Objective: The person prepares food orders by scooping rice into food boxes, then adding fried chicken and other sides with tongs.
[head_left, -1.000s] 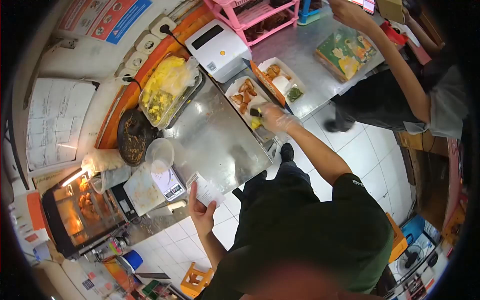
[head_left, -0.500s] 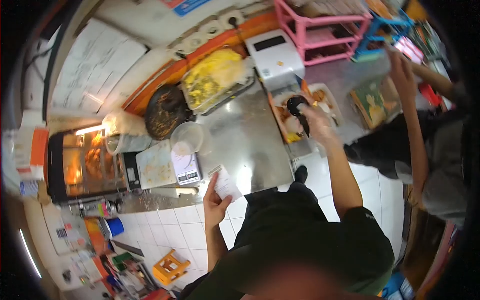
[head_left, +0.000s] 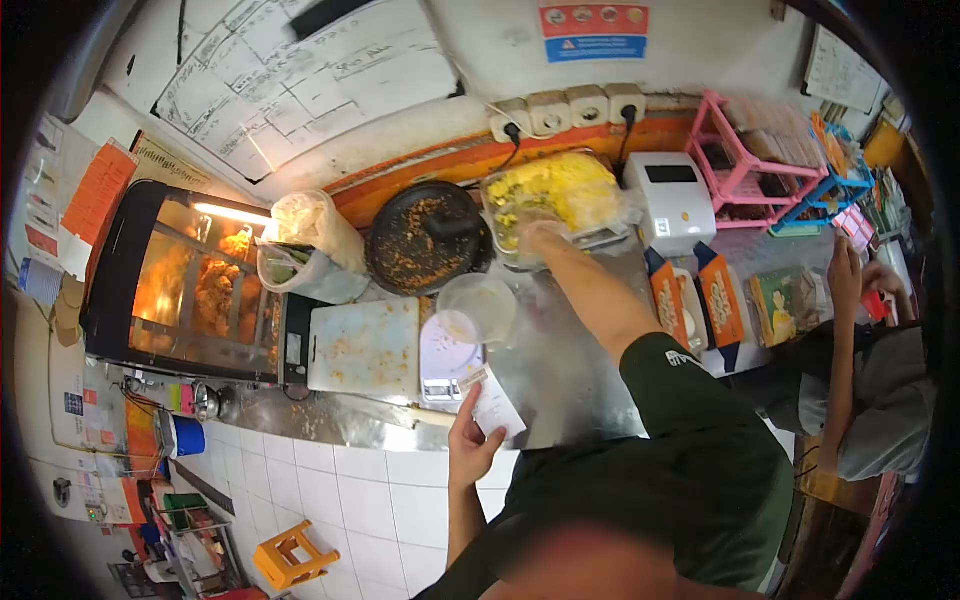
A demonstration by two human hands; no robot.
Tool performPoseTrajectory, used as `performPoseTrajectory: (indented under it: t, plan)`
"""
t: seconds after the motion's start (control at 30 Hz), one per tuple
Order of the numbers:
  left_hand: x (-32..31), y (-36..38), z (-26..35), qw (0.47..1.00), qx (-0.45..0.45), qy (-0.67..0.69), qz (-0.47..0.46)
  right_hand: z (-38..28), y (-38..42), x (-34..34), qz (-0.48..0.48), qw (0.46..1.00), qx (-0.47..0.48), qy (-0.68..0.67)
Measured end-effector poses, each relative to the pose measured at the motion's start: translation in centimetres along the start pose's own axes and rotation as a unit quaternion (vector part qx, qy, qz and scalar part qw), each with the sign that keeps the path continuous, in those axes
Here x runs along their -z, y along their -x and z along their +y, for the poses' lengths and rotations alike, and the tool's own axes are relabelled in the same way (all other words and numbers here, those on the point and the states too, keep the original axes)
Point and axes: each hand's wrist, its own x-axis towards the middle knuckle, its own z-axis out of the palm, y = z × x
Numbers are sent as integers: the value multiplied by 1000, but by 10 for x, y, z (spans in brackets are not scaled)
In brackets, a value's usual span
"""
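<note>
PASS: steel counter (head_left: 575, 385) between plastic bowl (head_left: 503, 310) and orange-lidded boxes (head_left: 720, 296) | BLOCK: right forearm (head_left: 600, 300) across it

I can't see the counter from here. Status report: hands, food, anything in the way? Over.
Left hand holding paper slip. Right hand at the yellow food, grip unclear. Clear tub between them; nothing seen blocking either hand.
</note>
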Motion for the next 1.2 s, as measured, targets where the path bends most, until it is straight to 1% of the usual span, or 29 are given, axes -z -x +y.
performPoseTrajectory:
  t: [0.03,0.07,0.13,0.17,0.23,0.27,0.33,0.37,0.4,0.43,0.57,0.6,0.63,0.67,0.7,0.77,0.8,0.9,0.93,1.0,1.03,1.1,1.17,1.2]
  plan:
    - [13,-2,1,1000,-2,-2,7,0,-8,-4,32,998,-47,-6]
    - [28,-6,0,1000,-5,5,2,-6,-5,8,37,998,-51,0]
    - [56,-12,-5,999,31,44,2,-14,9,29,-10,994,-101,-39]
    - [70,-19,-7,999,28,45,-8,-20,13,27,-1,993,-109,-39]
    - [85,-36,-11,999,25,45,-15,-28,21,20,116,987,-115,0]
    - [93,-42,-9,998,25,43,-29,-31,20,14,111,986,-121,7]
    - [103,-54,-6,998,26,56,-32,-40,6,4,147,970,-144,-133]
    - [108,-59,-4,997,25,62,-31,-44,-11,-7,150,969,-149,-132]
    - [111,-64,-2,997,27,59,-31,-49,-31,-21,247,921,-199,-228]
    - [114,-67,-1,997,26,62,-35,-53,-41,-25,340,852,-241,-317]
    - [128,-67,0,998,17,53,-16,-43,-73,-32,368,838,-233,-329]
    - [132,-65,-2,998,19,57,-7,-33,-83,-35,351,867,-209,-285]
    - [135,-63,-4,998,21,62,1,-32,-83,-31,340,881,-198,-262]
    - [139,-62,-7,996,49,73,8,-31,-83,-27,330,894,-187,-238]
    - [142,-61,-7,996,53,74,8,-41,-59,-2,272,917,-177,-233]
    - [144,-62,-8,997,55,58,6,-39,-51,6,212,936,-169,-224]
    - [145,-64,-9,997,55,61,6,-29,-63,-1,205,954,-150,-157]
    - [146,-68,-8,998,39,40,8,-12,-86,-13,196,965,-137,-110]
    - [145,-69,-5,999,25,43,9,-4,-96,-22,227,964,-100,-95]
    - [146,-68,-1,999,17,46,15,5,-107,-22,250,963,-65,-80]
    - [146,-68,-2,999,9,34,19,8,-112,-8,126,991,-38,26]
    - [147,-66,-5,999,1,26,25,-2,-95,14,-5,991,-9,135]
    - [148,-64,-10,997,26,79,7,-28,-61,41,-90,995,-2,36]
    - [149,-64,-17,997,26,76,7,-22,-65,36,-91,995,-1,40]
